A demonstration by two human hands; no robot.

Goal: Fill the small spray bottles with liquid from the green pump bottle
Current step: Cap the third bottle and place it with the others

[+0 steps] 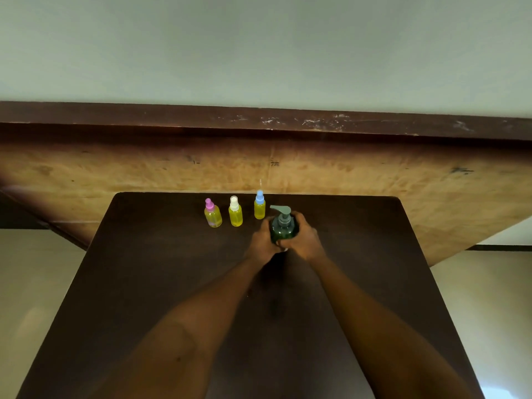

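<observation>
The green pump bottle (283,227) stands upright on the dark table (172,269), its grey pump head pointing left. My left hand (263,240) grips its left side and my right hand (303,239) grips its right side, fingers curled round the body. To the left, near the table's far edge, stand three small spray bottles holding yellow liquid: one with a pink cap (213,214), one with a white cap (235,213), one with a blue cap (259,207). All three have their caps on and stand apart from my hands.
Behind the table runs a worn wooden panel (288,165) with a dark ledge on top, and a pale wall above it. Light floor shows on both sides of the table.
</observation>
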